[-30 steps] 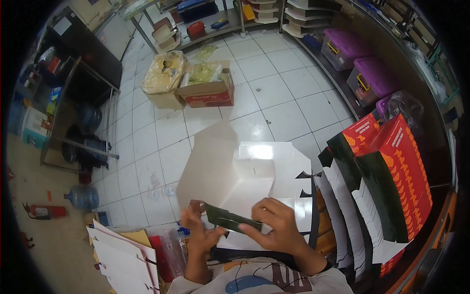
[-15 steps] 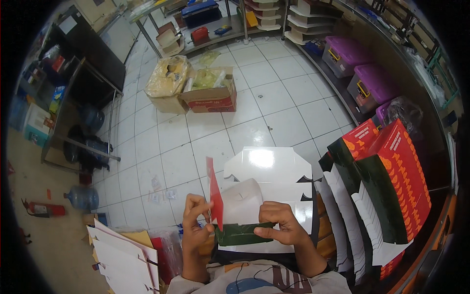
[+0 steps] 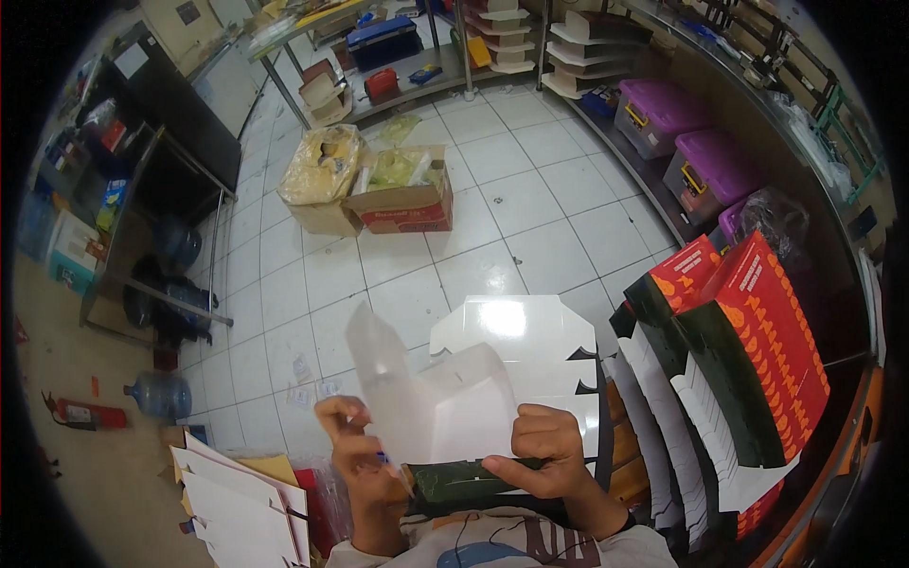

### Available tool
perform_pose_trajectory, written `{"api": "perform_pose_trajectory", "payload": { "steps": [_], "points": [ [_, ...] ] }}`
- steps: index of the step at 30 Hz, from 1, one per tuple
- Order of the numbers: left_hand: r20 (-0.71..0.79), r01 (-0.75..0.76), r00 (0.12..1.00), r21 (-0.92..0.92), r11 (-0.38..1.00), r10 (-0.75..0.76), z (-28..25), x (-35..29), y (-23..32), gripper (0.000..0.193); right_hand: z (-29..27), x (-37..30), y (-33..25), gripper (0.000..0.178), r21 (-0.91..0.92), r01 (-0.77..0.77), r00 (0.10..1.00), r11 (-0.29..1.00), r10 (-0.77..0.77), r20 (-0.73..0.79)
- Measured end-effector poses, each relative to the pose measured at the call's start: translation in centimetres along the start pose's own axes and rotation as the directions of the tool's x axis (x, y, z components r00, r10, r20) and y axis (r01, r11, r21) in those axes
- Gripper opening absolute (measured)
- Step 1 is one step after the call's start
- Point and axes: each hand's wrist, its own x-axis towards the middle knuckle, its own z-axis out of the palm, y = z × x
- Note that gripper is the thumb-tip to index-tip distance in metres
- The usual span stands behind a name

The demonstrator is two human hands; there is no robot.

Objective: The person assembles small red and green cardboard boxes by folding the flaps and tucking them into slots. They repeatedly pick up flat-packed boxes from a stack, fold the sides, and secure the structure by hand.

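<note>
A partly folded cardboard box [image 3: 464, 407] stands in front of me, white inside with a dark green outer wall. My right hand [image 3: 544, 454] grips that green near wall, thumb on the outside and fingers curled over. At the box's left corner, my left hand [image 3: 360, 454] has bent fingers round the edge, somewhat blurred; its thumb is partly hidden. A pale side flap [image 3: 374, 346] stands out to the left above this hand, smeared by motion. Beneath the box lies a flat white cardboard blank [image 3: 516, 317] with notched edges.
Red and green folded boxes [image 3: 757, 350] stack at my right. Flat white cardboard sheets [image 3: 237, 502] lean at my left. Ahead on the tiled floor are an open carton [image 3: 407, 213] and a wrapped one [image 3: 317, 180]. Purple-lidded bins [image 3: 710, 166] line the right shelf; a fire extinguisher [image 3: 85, 412] lies left.
The box's left flap has swung outward to the left, from its red face showing to its pale inside. My left hand moved left and slightly down; my right hand keeps its grip.
</note>
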Motion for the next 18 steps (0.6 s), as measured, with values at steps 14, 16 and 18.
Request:
{"api": "perform_pose_trajectory", "payload": {
  "steps": [14,16,18],
  "points": [
    [-0.086,-0.089,0.994,-0.174,0.981,0.075,2.6,1.5,0.0,0.033,-1.0,0.2,-0.1,0.037,-0.212,0.137,0.986,0.968,-0.153,-0.059],
    [-0.073,0.026,0.996,-0.247,0.969,-0.045,2.5,1.1,-2.5,0.04,-1.3,0.2,-0.2,0.042,-0.181,0.141,0.984,0.973,-0.157,-0.078],
    [-0.015,0.144,0.987,-0.336,0.931,-0.158,2.9,1.5,-6.0,0.049,-1.3,0.2,-0.3,0.048,-0.117,0.214,0.966,0.97,-0.228,-0.121]
  ]
}}
